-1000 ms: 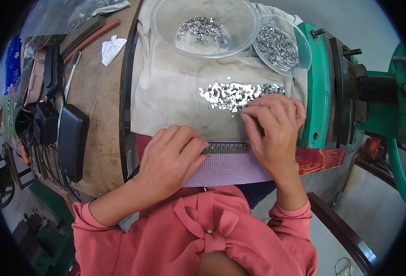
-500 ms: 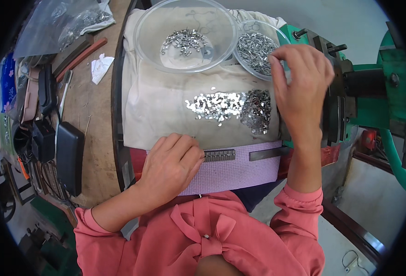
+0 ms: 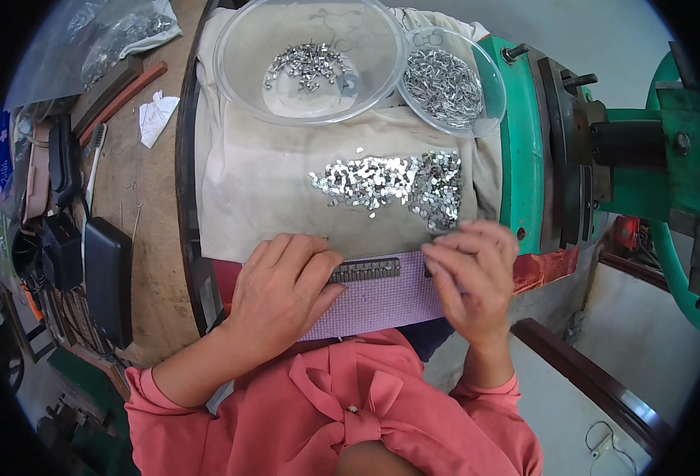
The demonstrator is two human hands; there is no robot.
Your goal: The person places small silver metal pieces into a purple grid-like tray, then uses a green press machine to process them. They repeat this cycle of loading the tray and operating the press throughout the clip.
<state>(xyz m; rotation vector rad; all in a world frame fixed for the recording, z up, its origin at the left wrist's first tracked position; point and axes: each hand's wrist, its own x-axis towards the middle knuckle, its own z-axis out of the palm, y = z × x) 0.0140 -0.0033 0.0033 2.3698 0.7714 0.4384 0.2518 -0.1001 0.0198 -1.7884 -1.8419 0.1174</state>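
My left hand point(image 3: 280, 279) is closed on the left end of a slotted dark metal strip point(image 3: 372, 270). The strip lies on a purple checked mat point(image 3: 366, 305) at the cloth's front edge. To its right hovers my right hand point(image 3: 477, 274), thumb and fingertips drawn together; whatever is between them is too small to make out. A flat dark bar under that hand is mostly hidden. Beyond both hands, a pile of small shiny metal flakes point(image 3: 385, 182) is spread on the beige cloth point(image 3: 247, 182).
At the back stand a large clear bowl point(image 3: 235, 95) with some small metal parts and a smaller clear bowl point(image 3: 489, 123) full of metal pins. A green machine point(image 3: 522, 159) rises at the right. A wooden table point(image 3: 155, 278) on the left bears a toothbrush point(image 3: 93, 166) and a black case point(image 3: 109, 278).
My right hand has come down from the small bowl of pins to beside the slotted strip. My left hand stays on the strip's left end.
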